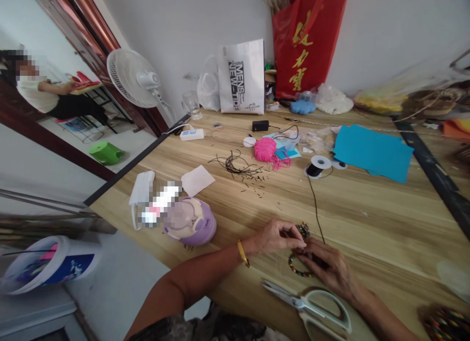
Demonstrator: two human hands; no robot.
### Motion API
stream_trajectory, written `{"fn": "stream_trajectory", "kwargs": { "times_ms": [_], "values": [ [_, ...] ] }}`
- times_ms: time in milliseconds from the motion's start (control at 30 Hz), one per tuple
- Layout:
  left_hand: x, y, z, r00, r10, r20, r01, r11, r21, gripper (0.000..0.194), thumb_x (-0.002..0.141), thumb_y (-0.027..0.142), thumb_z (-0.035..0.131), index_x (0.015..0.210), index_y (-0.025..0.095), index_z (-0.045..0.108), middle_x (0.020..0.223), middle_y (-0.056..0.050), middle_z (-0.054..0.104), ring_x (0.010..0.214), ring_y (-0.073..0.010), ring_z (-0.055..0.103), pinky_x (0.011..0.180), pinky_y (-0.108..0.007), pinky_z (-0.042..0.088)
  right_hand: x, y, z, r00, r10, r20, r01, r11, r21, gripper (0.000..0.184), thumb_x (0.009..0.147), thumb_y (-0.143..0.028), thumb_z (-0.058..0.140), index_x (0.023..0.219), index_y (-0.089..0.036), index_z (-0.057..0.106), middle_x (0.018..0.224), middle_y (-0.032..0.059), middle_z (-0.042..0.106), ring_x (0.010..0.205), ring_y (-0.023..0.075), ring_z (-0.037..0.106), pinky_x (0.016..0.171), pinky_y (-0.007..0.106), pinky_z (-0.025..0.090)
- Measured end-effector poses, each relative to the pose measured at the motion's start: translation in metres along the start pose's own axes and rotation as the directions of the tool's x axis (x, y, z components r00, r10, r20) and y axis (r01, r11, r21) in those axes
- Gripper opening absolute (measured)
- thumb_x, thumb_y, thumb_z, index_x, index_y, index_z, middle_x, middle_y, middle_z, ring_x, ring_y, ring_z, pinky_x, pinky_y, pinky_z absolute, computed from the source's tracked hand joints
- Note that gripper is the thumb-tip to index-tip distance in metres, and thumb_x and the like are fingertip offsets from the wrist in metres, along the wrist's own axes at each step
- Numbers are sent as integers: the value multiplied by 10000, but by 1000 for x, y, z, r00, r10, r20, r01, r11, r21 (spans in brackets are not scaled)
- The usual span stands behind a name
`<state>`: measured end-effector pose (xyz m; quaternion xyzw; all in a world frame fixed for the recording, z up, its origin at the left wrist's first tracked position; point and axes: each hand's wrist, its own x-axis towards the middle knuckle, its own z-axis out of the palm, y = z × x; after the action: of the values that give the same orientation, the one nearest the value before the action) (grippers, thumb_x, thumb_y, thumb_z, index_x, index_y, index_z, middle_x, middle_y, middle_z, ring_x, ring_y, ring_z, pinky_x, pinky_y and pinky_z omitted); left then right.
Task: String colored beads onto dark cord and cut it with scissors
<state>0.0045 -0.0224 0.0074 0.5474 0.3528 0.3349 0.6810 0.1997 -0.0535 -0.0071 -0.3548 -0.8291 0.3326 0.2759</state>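
Stalks in red bag; bead loop @ RH

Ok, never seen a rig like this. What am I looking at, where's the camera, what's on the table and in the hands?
There is no robot: a person works with bare hands. The single picture comes from a camera worn on their head, looking forward and down.

The right hand holds a small loop of colored beads. The left hand pinches close beside it; what its fingertips grip is too small to tell.

Scissors lie nearest the wearer. Farther back on the wooden table are black cord pieces, pink yarn, a spool of black cord and blue sheets.
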Motion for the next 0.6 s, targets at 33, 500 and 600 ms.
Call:
{"fn": "stream_trajectory", "kwargs": {
  "times_ms": [33, 500, 600],
  "values": [
    [0, 0, 0, 1000, -9, 0, 9, 1000, 1, 238, 666, 333, 755, 707, 114, 671, 695, -26, 654, 668, -133, 571, 676, -246, 449, 0, 0, 0, 1000, -8, 7, 8, 1000, 1, 184, 929, -281, 500, 855, -195, 645, 834, 76, 668, 752, 170, 647, 681, 251, 524],
    [1, 1, 0, 1000, -5, 20, 5, 1000, -14, 372, 628, 449, 761, 703, 97, 667, 688, -18, 627, 648, -97, 538, 651, -219, 420, -1, -1, 0, 998, -45, 47, 47, 998, -39, 169, 936, -235, 476, 885, -200, 634, 867, 81, 652, 777, 171, 645, 684, 253, 517],
    [2, 1, -2, 999, 22, 40, -21, 1000, -23, 380, 635, 461, 755, 701, 99, 658, 697, -20, 623, 663, -103, 536, 670, -228, 420, -3, 1, 0, 998, -34, 49, 34, 999, -12, 136, 931, -231, 487, 903, -196, 616, 868, 80, 661, 775, 168, 645, 690, 251, 519]
  ]
}}
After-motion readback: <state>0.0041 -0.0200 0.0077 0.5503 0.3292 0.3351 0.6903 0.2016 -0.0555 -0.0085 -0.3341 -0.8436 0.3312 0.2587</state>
